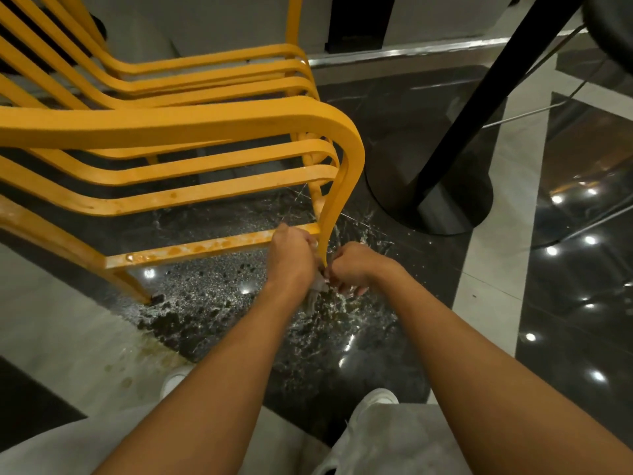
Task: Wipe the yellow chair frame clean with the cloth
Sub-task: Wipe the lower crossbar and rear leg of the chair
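A stack of yellow chair frames (178, 126) fills the upper left, its front leg curving down to the floor at centre. Both hands meet at the bottom of that leg. My left hand (291, 257) is closed around a grey cloth (313, 293) wrapped against the leg, with a tail of cloth hanging below the fist. My right hand (352, 265) grips the other side of the cloth at the leg, fingers curled. The lower crossbar (191, 250) shows wet orange stains. Most of the cloth is hidden between the hands.
The dark polished floor (239, 303) under the chair is wet and speckled with dirt. A black table pedestal (442, 200) stands close on the right of the leg. My white shoes (375, 401) and grey trousers are at the bottom edge.
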A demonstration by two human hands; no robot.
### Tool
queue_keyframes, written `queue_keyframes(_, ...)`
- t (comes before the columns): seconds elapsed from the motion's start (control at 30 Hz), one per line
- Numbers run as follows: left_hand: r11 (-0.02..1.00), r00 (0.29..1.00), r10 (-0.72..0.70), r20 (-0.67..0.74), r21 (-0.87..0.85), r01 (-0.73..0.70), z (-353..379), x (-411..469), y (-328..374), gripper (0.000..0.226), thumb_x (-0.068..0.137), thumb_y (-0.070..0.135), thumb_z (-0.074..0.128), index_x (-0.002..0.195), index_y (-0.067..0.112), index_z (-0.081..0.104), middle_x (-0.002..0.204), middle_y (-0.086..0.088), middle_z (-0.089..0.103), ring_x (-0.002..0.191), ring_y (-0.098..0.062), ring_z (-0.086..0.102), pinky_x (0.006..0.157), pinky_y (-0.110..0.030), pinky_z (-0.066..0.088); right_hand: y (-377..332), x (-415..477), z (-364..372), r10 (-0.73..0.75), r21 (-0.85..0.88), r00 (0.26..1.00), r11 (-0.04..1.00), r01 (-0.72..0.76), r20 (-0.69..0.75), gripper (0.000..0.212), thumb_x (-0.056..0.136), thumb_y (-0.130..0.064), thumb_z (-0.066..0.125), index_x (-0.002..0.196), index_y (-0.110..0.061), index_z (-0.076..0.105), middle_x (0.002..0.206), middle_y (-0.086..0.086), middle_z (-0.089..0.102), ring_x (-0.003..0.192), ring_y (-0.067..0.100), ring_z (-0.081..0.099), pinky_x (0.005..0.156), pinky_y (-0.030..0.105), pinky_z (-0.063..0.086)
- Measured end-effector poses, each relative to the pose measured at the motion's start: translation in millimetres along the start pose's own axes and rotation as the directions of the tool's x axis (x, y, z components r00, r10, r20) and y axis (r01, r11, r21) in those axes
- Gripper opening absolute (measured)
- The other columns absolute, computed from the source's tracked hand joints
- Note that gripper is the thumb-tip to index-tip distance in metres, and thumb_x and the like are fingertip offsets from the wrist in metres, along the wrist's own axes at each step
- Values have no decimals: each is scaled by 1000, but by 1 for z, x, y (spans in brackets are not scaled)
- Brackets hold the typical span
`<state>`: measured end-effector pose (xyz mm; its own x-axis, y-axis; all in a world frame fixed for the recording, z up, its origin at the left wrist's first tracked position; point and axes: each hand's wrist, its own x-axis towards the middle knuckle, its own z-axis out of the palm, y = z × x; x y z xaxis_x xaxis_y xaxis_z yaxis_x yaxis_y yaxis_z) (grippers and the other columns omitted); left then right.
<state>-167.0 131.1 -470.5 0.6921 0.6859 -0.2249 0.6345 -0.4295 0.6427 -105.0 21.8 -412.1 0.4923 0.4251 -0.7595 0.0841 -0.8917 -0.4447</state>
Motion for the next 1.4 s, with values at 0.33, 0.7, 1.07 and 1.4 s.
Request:
queue_keyframes(0.33, 891, 980, -197, -5, -417, 177, -80, -56, 3, 17, 102, 16, 69, 105, 22, 84, 88, 13, 74, 70, 4, 67, 64, -14, 54, -28, -40, 47, -111, 461, 968, 863, 206, -223, 44, 99, -57, 55, 110, -21, 77, 110, 5, 77, 103, 26, 70, 93, 48, 58)
queue_keyframes(0.7, 732, 935, -262, 240, -582, 355, -118, -82, -9, 7, 101, 18, 70, 102, 19, 76, 96, -1, 80, 84, -18, 76, 73, -46, 68, -16, -58, 66, -54, 504, 834, 775, 382, -549, 15, 101, -19, 67, 115, -13, 67, 95, -7, 69, 84, 4, 64, 58, 5, 45)
queue_keyframes(1.07, 832, 931, -305, 199, -421, 362, -82, -57, -15, 20, 94, 48, 76, 86, 30, 76, 86, 6, 77, 80, -19, 74, 73, -44, 68, -17, -29, 73, -174, 228, 672, 855, 465, -719, 7, 93, -17, 75, 96, -20, 69, 91, -9, 70, 90, 8, 64, 86, 26, 50)
queue_keyframes(1.4, 816, 931, -336, 140, -451, 362, -68, -56, -13, 19, 100, 35, 72, 82, 31, 76, 87, 7, 74, 82, -22, 74, 75, -47, 67, -13, -24, 88, -276, 130, 643, 851, 509, -714, 2, 98, -23, 69, 99, -22, 70, 95, -9, 72, 91, 4, 67, 78, 11, 50)
